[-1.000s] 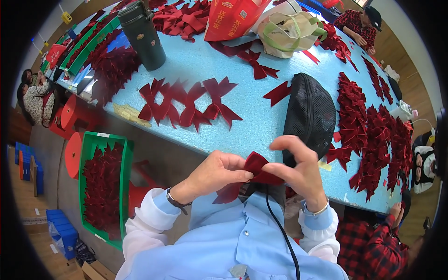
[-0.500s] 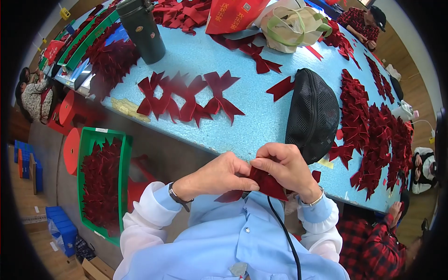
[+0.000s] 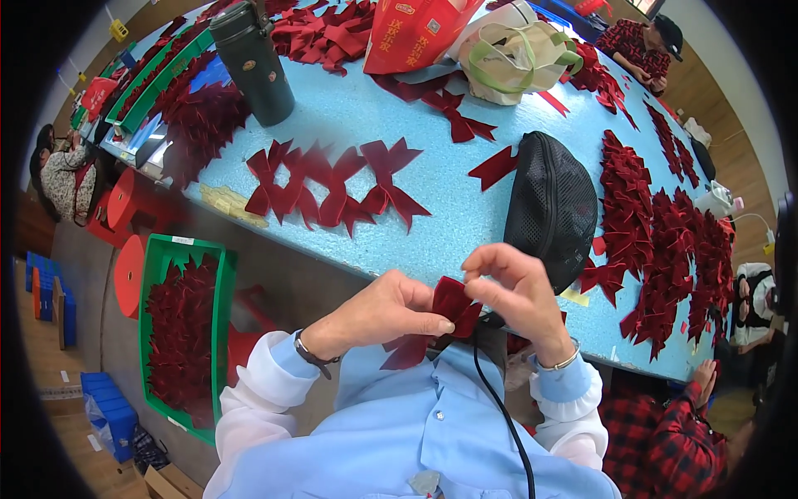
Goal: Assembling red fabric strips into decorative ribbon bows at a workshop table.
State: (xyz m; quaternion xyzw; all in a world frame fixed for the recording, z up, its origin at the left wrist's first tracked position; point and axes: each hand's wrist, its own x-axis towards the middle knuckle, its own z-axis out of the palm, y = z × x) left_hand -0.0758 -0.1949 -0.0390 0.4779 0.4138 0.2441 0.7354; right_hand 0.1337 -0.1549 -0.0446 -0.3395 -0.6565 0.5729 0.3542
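Note:
A dark red velvet ribbon bow (image 3: 453,301) is pinched between the thumb and fingers of my left hand (image 3: 378,314), just off the table's near edge. One loop stands up and the tails hang below my thumb. My right hand (image 3: 519,293) is at the bow's right side, thumb tip close to the loop, with a gap between thumb and curled index finger. Whether the thumb touches the fabric I cannot tell. Ahead on the blue table (image 3: 332,249), several finished-looking red bows (image 3: 332,185) lie in an overlapping row.
A black mesh pouch (image 3: 553,200) lies right of the bow row. Piles of red bows (image 3: 665,258) cover the table's right side. A dark flask (image 3: 253,66), a red bag (image 3: 416,33) and a cream bag (image 3: 511,62) stand farther back. A green crate (image 3: 220,333) of bows is at lower left.
My right hand's fingers have come off the ribbon and spread apart. The ribbon in my left hand has turned, so a raised loop now shows.

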